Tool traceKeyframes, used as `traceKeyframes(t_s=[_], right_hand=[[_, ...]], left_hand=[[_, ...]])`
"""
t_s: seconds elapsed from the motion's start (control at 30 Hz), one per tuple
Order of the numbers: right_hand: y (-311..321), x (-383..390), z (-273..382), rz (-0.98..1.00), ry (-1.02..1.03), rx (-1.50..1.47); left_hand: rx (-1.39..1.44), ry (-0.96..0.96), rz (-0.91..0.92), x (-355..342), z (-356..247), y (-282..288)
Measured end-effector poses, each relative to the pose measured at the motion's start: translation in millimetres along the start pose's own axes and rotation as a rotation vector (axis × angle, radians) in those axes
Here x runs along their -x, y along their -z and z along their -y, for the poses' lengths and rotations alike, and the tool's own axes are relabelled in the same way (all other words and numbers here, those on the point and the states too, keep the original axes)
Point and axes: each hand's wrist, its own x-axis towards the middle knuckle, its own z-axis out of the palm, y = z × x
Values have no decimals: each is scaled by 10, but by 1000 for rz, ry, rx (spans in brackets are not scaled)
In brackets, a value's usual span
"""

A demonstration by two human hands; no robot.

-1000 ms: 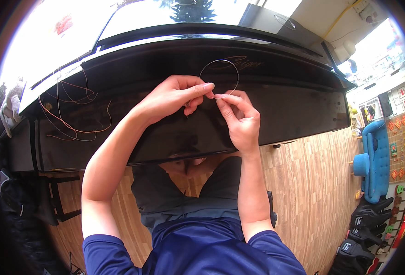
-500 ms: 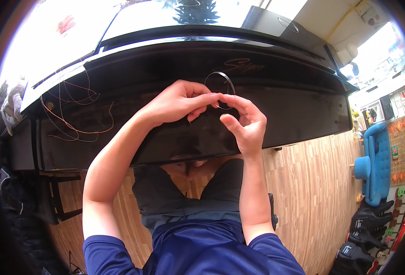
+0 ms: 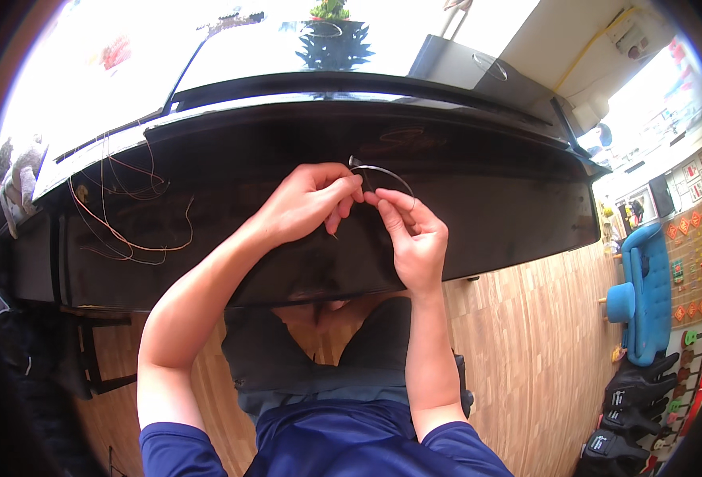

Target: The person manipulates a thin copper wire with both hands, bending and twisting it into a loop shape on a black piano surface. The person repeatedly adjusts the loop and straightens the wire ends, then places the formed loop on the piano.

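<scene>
Both my hands meet over the glossy black piano [image 3: 526, 203], with their fingertips close together. Between them a thin silver-dark curved strip [image 3: 388, 172] arches up, with a small blocky end near my left fingertips. My left hand [image 3: 313, 205] is closed in a pinch, and a short thin wire-like tip pokes out below its fingers. My right hand [image 3: 419, 245] pinches near the other end of the strip, thumb against fingers. Exactly where each hand grips it is partly hidden by the fingers.
Several loose copper-coloured wires [image 3: 113, 230] lie tangled at the piano's left. A grey cloth-like item [image 3: 25, 187] rests at the far left edge. A blue sofa [image 3: 647, 294] and black bags [image 3: 625, 409] stand on the right, beyond the wooden floor [image 3: 518, 350].
The strip was a rounder loop and is now a flatter arc with its blocky end showing. My right thumb has closed onto the fingers. The view has shifted slightly.
</scene>
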Motion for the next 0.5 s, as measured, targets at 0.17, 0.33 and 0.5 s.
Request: traceKeyframes(t_s=[0.17,0.33,0.5], right_hand=[[11,2,10,-10,0,78],[14,-2,13,-34,-51,31],[45,-11,-20,-71,-41,-44]], left_hand=[[148,-115,-139,-40,57,-64],[218,-206,-180,-1,14,-27],[238,-235,-61,8,-21,-22]])
